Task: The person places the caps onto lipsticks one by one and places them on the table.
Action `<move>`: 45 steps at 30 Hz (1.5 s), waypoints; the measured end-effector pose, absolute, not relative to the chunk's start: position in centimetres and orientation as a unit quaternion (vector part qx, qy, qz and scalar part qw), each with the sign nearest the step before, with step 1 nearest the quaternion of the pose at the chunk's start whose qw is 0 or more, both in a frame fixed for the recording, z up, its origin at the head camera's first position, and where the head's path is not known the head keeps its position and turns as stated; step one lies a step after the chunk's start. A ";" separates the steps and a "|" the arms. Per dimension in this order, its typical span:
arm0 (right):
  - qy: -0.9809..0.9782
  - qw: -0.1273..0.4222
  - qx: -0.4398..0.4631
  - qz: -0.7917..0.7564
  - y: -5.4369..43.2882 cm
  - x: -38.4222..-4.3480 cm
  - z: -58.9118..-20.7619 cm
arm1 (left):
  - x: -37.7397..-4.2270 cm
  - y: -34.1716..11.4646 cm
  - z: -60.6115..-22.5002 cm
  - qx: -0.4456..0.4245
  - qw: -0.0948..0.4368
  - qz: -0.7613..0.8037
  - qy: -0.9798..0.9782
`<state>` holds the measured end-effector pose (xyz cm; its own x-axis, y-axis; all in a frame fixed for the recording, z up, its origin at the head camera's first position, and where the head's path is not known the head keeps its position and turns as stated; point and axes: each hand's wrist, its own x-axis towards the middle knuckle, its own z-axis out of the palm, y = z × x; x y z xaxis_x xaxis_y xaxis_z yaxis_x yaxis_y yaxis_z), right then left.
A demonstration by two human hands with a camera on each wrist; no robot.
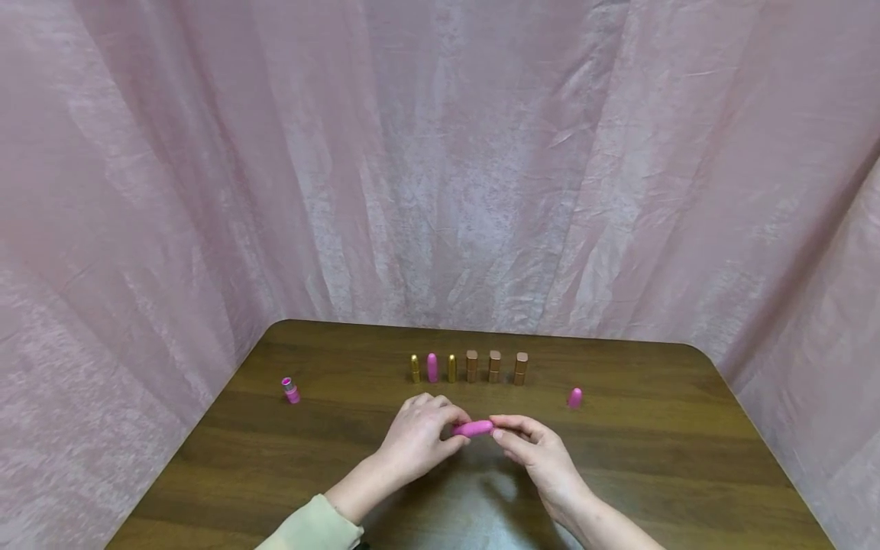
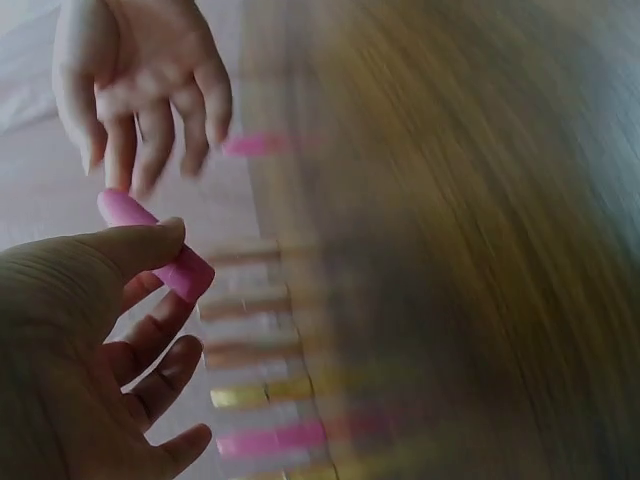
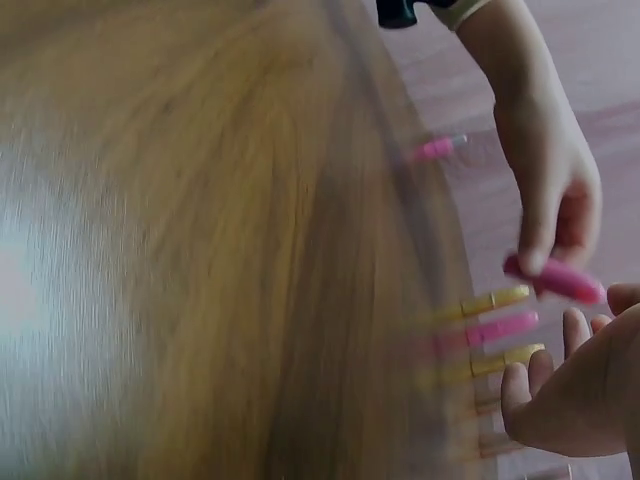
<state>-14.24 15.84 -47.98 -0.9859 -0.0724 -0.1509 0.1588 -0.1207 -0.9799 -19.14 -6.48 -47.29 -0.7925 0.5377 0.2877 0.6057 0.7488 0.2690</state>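
Note:
Between thumb and fingers my left hand (image 1: pixel 421 437) pinches a pink lipstick tube (image 1: pixel 473 428), held nearly level above the table. Its rounded tip points right, towards my right hand (image 1: pixel 541 457). In the left wrist view the tube (image 2: pixel 130 212) slants under the left thumb, and the right hand (image 2: pixel 150 80) has fairly straight fingers, thumb and index beside the tip. Whether they touch it is hard to tell. The right wrist view shows the tube (image 3: pixel 555 278) between both hands, its tip close to the right thumb.
Behind the hands stands a row of lipsticks: gold (image 1: pixel 415 369), pink (image 1: pixel 431 368), gold (image 1: pixel 451 368), then three bronze square ones (image 1: pixel 494 367). A pink lipstick base (image 1: pixel 291 390) stands at the left, a pink cap (image 1: pixel 574 398) at the right. Pink curtains (image 1: pixel 440 168) surround the wooden table (image 1: pixel 632 428).

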 end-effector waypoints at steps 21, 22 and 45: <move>0.911 -0.102 -0.033 -0.398 29.0 -14.6 -49.3 | -27.6 -15.8 -49.0 -0.070 0.041 -0.266 -0.961; 0.913 -0.104 -0.031 -0.393 29.3 -14.7 -49.4 | -27.9 -15.8 -49.0 -0.070 0.042 -0.263 -0.961; 0.918 -0.131 -0.020 -0.374 31.3 -15.0 -49.6 | -29.8 -16.7 -50.9 -0.054 0.023 -0.276 -0.959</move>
<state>-15.01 31.29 -49.59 -0.9650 0.0603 0.2554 -0.1355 0.7190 -0.6817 -29.83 -16.67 -50.94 -0.9932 0.0904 0.0734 0.1156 0.8423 0.5265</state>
